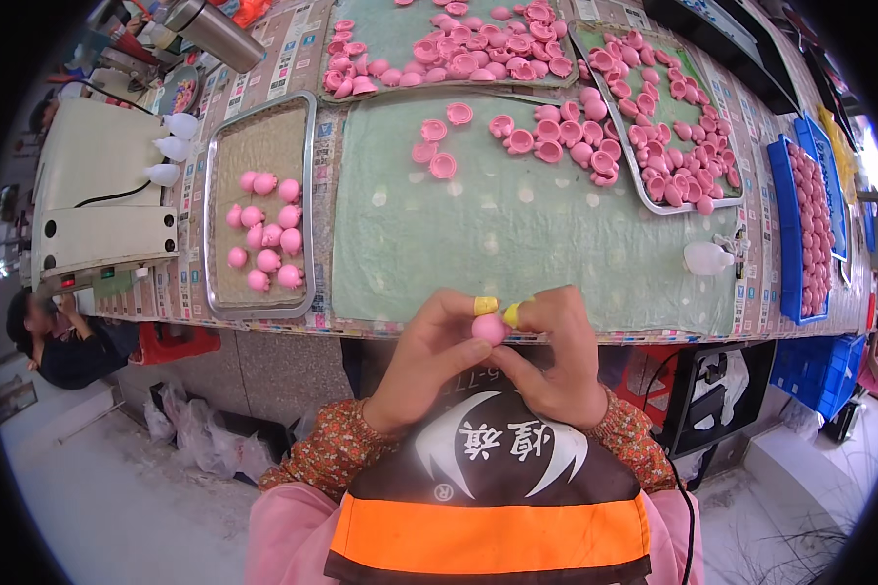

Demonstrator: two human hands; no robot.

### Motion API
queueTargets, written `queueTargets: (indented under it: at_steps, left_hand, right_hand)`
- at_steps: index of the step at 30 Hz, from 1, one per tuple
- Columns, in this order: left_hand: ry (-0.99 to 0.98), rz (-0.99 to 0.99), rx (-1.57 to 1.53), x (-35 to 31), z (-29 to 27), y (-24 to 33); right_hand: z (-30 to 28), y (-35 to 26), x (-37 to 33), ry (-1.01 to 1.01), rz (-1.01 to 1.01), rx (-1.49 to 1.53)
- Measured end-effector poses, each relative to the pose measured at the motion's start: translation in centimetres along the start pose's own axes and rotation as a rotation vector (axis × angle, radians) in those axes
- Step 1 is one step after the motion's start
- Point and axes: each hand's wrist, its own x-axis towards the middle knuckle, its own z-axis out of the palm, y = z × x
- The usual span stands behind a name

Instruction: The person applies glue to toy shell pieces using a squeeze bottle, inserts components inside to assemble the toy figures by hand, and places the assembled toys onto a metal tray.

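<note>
A small round pink ball (490,330) is pinched between both hands at the table's front edge. My left hand (424,353) has its thumb and fingers closed round the ball's left side. From the other side, my right hand (563,353) closes on it with bent fingers. Yellow wraps cover a fingertip on each hand. Beyond the hands, a green cloth (458,249) with pale spots bears several hollow pink half shells (443,166). Whole pink balls (290,241), some with small nubs, lie in a metal-rimmed tray (309,185) on the left.
Two more trays of pink pieces stand at the back, one a green-lined tray (675,207) at right. A squeeze bottle (707,258) lies near the right hand. Further right is a blue crate (790,263); a pale machine (102,195) and steel flask (219,34) stand left.
</note>
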Motion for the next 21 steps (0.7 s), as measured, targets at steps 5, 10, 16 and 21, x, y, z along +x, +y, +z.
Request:
queueTargets:
  at_steps: [5,10,16,21]
  left_hand:
    - [-0.037,-0.005,-0.001,0.3,0.2,0.4]
    - [-0.055,0.001,0.02,0.2,-0.2,-0.3]
    - [-0.099,0.016,0.001,0.3,-1.0,-1.5]
    - [-0.069,-0.01,-0.028,0.4,-1.1,-2.2]
  right_hand:
    - [0.0,0.4,-0.3,-0.003,0.231,0.221]
    - [-0.2,0.3,-0.2,-0.012,0.141,0.133]
    - [-0.2,0.0,-0.1,-0.03,-0.012,0.001]
    - [0.3,0.4,-0.7,-0.012,-0.064,-0.09]
